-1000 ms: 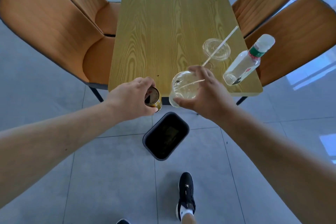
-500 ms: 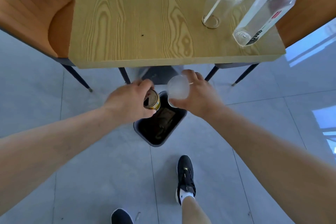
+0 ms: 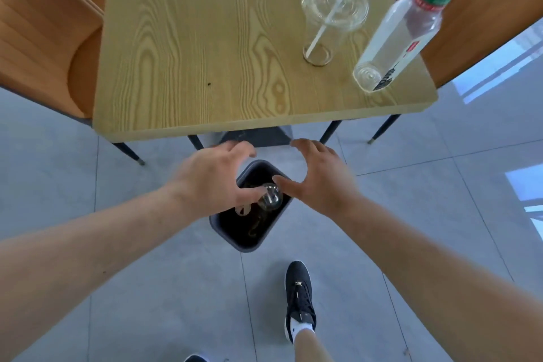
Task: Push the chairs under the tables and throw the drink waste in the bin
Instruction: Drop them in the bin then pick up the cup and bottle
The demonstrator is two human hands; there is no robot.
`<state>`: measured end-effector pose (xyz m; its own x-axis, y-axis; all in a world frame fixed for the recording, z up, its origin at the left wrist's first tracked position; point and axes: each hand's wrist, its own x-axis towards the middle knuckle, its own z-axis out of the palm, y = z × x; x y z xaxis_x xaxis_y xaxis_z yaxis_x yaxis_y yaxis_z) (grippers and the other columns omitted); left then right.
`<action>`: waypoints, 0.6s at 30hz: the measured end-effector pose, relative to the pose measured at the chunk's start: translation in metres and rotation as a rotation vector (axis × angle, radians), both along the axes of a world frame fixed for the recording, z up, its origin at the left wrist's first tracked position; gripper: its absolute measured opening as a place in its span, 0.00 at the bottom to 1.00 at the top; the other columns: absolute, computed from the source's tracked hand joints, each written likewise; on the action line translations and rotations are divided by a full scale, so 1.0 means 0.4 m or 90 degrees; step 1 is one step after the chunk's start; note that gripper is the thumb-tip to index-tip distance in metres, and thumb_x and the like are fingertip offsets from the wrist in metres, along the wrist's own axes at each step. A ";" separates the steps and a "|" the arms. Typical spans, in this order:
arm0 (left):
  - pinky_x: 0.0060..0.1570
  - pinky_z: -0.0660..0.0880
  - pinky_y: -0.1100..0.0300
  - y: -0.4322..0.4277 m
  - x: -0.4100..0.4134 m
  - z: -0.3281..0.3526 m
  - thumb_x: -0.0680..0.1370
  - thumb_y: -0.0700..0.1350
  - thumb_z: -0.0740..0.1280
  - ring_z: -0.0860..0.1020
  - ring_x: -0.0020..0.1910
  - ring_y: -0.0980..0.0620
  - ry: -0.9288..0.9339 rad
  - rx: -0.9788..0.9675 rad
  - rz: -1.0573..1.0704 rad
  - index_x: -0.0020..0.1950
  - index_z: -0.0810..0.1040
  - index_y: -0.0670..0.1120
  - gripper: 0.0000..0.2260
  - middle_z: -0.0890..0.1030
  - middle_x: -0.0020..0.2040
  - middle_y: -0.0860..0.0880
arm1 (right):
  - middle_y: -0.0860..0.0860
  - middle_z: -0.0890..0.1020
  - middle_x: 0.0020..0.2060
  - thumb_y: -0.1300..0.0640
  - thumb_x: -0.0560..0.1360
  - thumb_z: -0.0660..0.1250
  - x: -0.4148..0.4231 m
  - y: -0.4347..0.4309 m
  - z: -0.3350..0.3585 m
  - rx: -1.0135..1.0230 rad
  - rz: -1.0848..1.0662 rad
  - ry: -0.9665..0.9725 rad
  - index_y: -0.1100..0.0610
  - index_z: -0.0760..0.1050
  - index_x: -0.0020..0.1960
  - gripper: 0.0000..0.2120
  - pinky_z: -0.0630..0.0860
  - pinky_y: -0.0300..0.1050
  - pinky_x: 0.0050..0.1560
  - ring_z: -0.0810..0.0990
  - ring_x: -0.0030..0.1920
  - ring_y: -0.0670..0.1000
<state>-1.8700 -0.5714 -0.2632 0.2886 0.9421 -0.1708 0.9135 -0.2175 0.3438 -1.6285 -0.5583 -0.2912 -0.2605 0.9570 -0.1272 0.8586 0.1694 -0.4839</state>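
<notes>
My left hand [image 3: 213, 176] and my right hand [image 3: 316, 176] hover over the dark bin [image 3: 252, 241] on the floor, fingers spread, holding nothing. Inside the bin a clear plastic cup [image 3: 270, 197] is dropping, and the can [image 3: 242, 210] shows beside it, lower down. On the wooden table [image 3: 205, 53] stand a second clear cup with a lid and straw [image 3: 329, 20] and a clear plastic bottle [image 3: 402, 32] with a green label, near the right corner.
Orange chairs [image 3: 38, 32] stand at the table's left side and more [image 3: 476, 9] at its right. The bin sits just off the table's near edge on grey floor tiles. My foot in a black shoe [image 3: 299, 297] is behind the bin.
Both hands moved down from the table edge to above the bin, then opened: the can left my left hand and the clear cup left my right hand, both falling into the bin.
</notes>
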 end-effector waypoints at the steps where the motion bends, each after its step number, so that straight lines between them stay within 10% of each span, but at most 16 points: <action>1: 0.49 0.78 0.49 0.014 0.012 0.051 0.68 0.75 0.62 0.80 0.54 0.49 -0.014 0.035 -0.020 0.66 0.73 0.55 0.34 0.80 0.59 0.56 | 0.46 0.80 0.62 0.29 0.71 0.68 0.011 -0.007 0.043 0.024 0.000 0.018 0.49 0.72 0.70 0.35 0.74 0.48 0.57 0.76 0.63 0.51; 7: 0.42 0.79 0.53 0.193 0.074 0.333 0.72 0.70 0.70 0.80 0.51 0.46 -0.077 0.232 -0.092 0.66 0.71 0.47 0.34 0.78 0.60 0.47 | 0.44 0.74 0.43 0.37 0.70 0.72 0.111 0.061 0.313 0.303 -0.081 0.070 0.54 0.74 0.48 0.22 0.69 0.45 0.43 0.74 0.48 0.51; 13: 0.58 0.79 0.44 0.364 0.162 0.458 0.64 0.80 0.67 0.75 0.67 0.40 -0.065 0.190 -0.008 0.76 0.58 0.52 0.50 0.68 0.75 0.46 | 0.55 0.77 0.54 0.39 0.68 0.79 0.231 0.181 0.467 0.424 -0.211 0.085 0.61 0.71 0.60 0.34 0.77 0.58 0.55 0.76 0.55 0.56; 18: 0.58 0.75 0.47 0.450 0.242 0.454 0.61 0.81 0.69 0.73 0.69 0.42 -0.032 0.123 0.017 0.79 0.53 0.55 0.56 0.65 0.79 0.48 | 0.55 0.73 0.71 0.29 0.67 0.74 0.278 0.277 0.502 0.256 -0.203 0.094 0.56 0.61 0.77 0.50 0.74 0.58 0.67 0.73 0.69 0.57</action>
